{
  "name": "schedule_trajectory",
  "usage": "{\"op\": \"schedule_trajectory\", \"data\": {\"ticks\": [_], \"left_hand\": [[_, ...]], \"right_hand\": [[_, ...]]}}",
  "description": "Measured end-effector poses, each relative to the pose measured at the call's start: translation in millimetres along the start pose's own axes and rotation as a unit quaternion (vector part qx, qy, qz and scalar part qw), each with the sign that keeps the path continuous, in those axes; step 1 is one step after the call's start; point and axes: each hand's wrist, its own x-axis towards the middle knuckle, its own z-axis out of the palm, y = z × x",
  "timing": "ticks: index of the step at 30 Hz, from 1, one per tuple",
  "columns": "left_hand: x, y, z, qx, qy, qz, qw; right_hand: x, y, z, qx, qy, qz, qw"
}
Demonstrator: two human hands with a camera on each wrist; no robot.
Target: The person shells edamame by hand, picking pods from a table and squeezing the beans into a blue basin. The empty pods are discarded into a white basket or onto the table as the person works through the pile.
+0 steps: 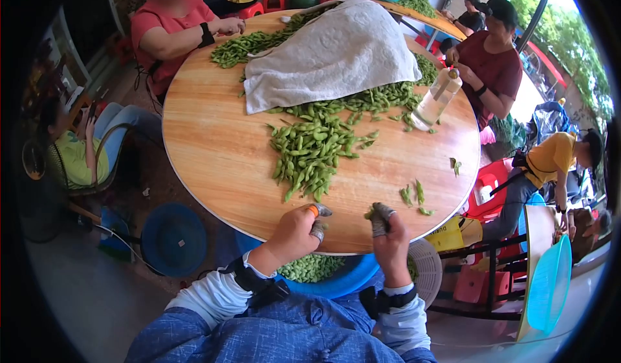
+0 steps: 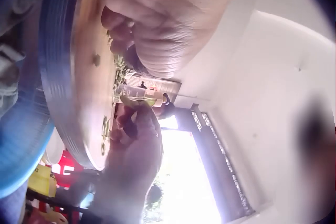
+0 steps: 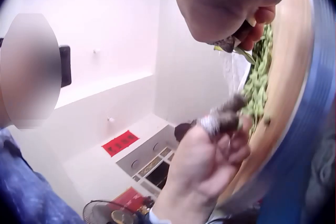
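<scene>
Green soybean pods (image 1: 310, 149) lie heaped on the round wooden table (image 1: 207, 149) before me. My left hand (image 1: 294, 234) is over the table's near edge, its taped thumb and finger apart in the head view. Below its fingers, a small blurred green bean (image 3: 266, 120) shows in midair in the right wrist view. My right hand (image 1: 392, 243), also taped at the fingertips, pinches a soybean pod (image 2: 137, 100) between thumb and finger. Under the table edge, a blue basin (image 1: 343, 288) contains shelled green beans (image 1: 312, 268).
A grey towel (image 1: 330, 53) covers the larger heap of pods. A clear bottle (image 1: 437, 101) stands at the right of the table, with a few loose pods (image 1: 420, 195) nearer me. A white basket (image 1: 427, 276) sits beside the basin. Two people sit across the table.
</scene>
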Motion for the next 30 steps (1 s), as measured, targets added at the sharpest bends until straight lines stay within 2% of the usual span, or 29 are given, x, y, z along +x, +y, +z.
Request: {"op": "schedule_trajectory", "data": {"ticks": [1,4,8,10,12,13,16,19,21,22,26,29,30], "left_hand": [[1,-4,2,0.087,0.017,0.07,0.994],[-8,7,3,0.2,-0.035,0.135,0.97],[-26,6,3,0.201,-0.089,0.176,0.959],[-37,3,-4,0.159,-0.087,0.24,0.954],[-45,-1,-10,0.143,-0.099,0.274,0.946],[-49,-4,-11,0.112,-0.091,0.269,0.952],[-51,-13,-17,0.099,-0.135,0.293,0.941],[-50,-6,-21,0.036,-0.092,0.299,0.949],[-49,2,-28,0.024,-0.055,0.217,0.974],[-46,5,-31,0.017,-0.038,0.176,0.984],[-11,3,-42,-0.026,0.027,0.09,0.995],[19,3,-46,0.038,0.011,0.132,0.99],[27,4,-45,0.045,-0.003,0.141,0.989]], "right_hand": [[5,10,-12,-0.094,-0.021,-0.015,0.995],[13,8,-31,-0.294,-0.034,-0.065,0.953],[15,-9,-18,-0.246,-0.088,-0.116,0.958],[16,-12,-1,-0.25,-0.13,-0.174,0.944],[19,-27,17,-0.237,-0.181,-0.181,0.937],[22,-30,26,-0.247,-0.197,-0.197,0.928],[29,-27,43,-0.288,-0.245,-0.227,0.897],[33,-22,42,-0.331,-0.279,-0.229,0.872],[32,-13,25,-0.346,-0.278,-0.239,0.864],[30,-9,17,-0.341,-0.264,-0.228,0.873],[25,9,-14,-0.322,-0.21,-0.178,0.906],[25,24,-33,-0.292,-0.159,-0.173,0.927],[25,28,-37,-0.255,-0.128,-0.135,0.949]]}}
